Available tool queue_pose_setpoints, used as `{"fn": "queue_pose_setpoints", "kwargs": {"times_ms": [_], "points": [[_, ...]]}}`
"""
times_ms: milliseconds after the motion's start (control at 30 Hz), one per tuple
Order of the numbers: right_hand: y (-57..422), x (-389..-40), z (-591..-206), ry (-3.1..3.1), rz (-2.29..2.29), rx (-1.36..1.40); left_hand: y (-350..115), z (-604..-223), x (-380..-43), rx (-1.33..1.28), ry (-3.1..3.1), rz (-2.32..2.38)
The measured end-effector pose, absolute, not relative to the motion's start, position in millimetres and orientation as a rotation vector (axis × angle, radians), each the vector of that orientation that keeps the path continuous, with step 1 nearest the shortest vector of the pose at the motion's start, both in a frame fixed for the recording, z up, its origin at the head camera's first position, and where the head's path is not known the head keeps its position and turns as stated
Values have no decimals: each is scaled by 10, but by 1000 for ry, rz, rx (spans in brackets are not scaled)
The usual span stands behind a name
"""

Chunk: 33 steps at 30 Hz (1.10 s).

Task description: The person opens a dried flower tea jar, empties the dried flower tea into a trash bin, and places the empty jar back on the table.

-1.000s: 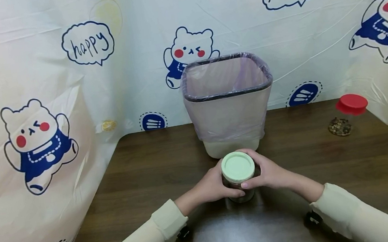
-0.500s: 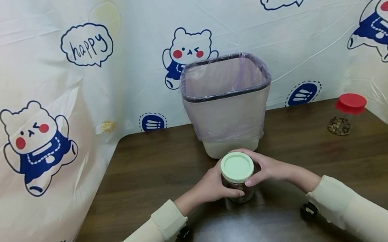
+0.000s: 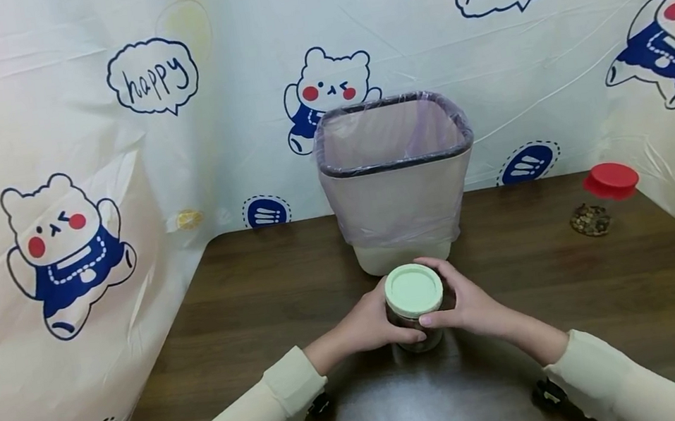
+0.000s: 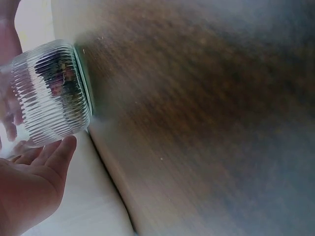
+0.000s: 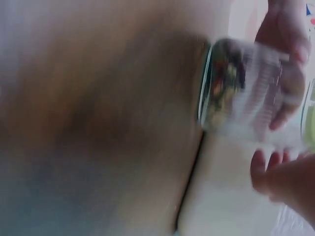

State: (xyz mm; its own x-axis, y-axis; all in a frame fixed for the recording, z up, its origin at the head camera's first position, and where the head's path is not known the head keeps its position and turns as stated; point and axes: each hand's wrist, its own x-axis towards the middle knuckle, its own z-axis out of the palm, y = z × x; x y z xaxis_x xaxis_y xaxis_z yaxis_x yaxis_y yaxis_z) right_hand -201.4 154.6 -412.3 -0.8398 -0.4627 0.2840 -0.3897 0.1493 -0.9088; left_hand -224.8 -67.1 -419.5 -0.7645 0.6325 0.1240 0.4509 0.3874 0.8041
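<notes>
The left hand (image 3: 368,324) grips the ribbed glass jar (image 3: 417,331) body; the right hand (image 3: 467,300) curls round its pale green lid (image 3: 413,291). The jar stands upright on the bench (image 3: 260,306) between both grips, just before the lined bin (image 3: 398,181).

The right hand (image 3: 466,300) turns on the lid (image 3: 413,290): half a second ago its wrist sat further round behind the jar (image 3: 416,332), and now the forearm swings back toward the near edge, with the fingers regripped around the rim.
</notes>
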Motion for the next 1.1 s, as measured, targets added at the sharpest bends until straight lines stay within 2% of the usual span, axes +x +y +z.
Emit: {"fn": "queue_pose_setpoints", "kwargs": {"times_ms": [300,633,1100], "points": [[1351,-1815,-4113,2539,-1840,-626,-674,-4179,-2248,984,2454,1322],[1229,-1780,-4113,2529,-1925,-473,-679,-4189,-2249,958,2460,1303],[1282,-1855,-4146,2509,-1964,-636,-678,-4188,-2247,989,2454,1314]]}}
